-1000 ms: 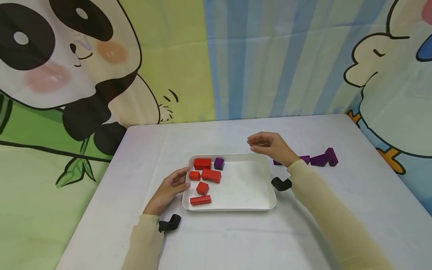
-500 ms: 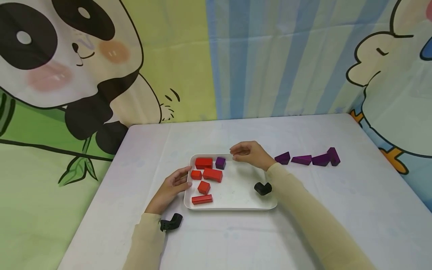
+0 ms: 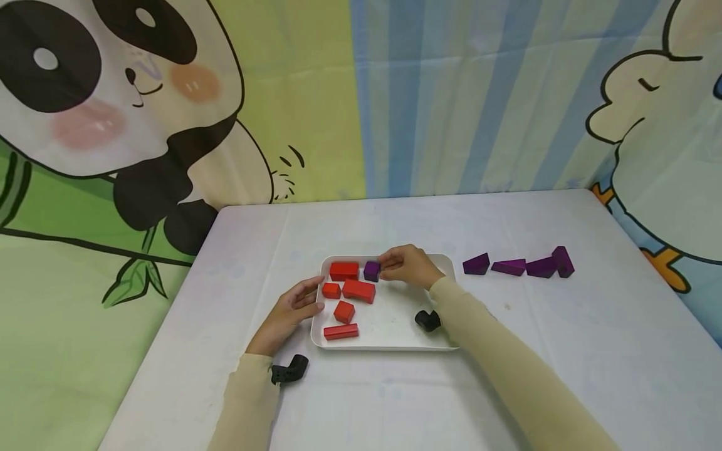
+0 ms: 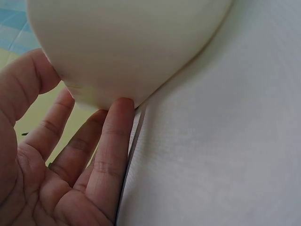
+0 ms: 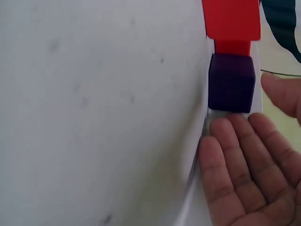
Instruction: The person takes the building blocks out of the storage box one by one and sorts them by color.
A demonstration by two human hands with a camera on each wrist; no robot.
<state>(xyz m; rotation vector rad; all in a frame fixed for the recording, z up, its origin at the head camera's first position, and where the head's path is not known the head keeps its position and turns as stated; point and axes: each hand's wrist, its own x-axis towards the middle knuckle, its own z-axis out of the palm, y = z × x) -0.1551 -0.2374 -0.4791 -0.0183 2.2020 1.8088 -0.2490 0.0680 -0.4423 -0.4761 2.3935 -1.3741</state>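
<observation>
A white tray point(image 3: 395, 332) lies on the table, holding several red blocks point(image 3: 344, 270) on its left side and one purple block point(image 3: 371, 271) near its back edge. My left hand point(image 3: 286, 315) touches the tray's left end; in the left wrist view its fingertips point(image 4: 123, 106) rest against the outer wall. Over the back of the tray, my right hand point(image 3: 410, 266) reaches in beside the purple block. In the right wrist view, fairly straight fingers point(image 5: 230, 136) end right at that block point(image 5: 230, 84), and the thumb stands apart from it.
To the right of the tray, several purple wedge-like blocks point(image 3: 509, 267) lie in a row on the white table point(image 3: 361, 401). A cloth backdrop point(image 3: 417, 100) with cartoon animals hangs behind the table. Black wrist devices point(image 3: 290, 369) sit at both cuffs.
My right hand has moved left and down from above the tray's back right corner to the purple block. The left hand stays at the tray's left end.
</observation>
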